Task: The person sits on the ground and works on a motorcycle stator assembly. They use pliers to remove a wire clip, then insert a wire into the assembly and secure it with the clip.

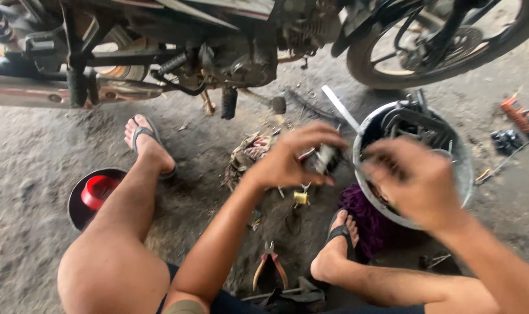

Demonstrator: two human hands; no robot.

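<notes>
At frame centre my left hand [288, 160] pinches a small dark metal part [325, 158] in its fingertips. My right hand [418, 183], blurred, hovers over the metal basin [465, 168] just right; its grip I cannot tell.

This is a rough motorcycle repair workshop, worked at ground level. A grimy motorcycle with exposed engine [247, 52] and spoked front wheel [444, 40] fills twelve o'clock above a stained, dusty concrete floor [32, 157]. A dented round metal basin of dark parts [465, 168] sits at three o'clock, and orange-handled pliers [268, 268] lie at six.
</notes>
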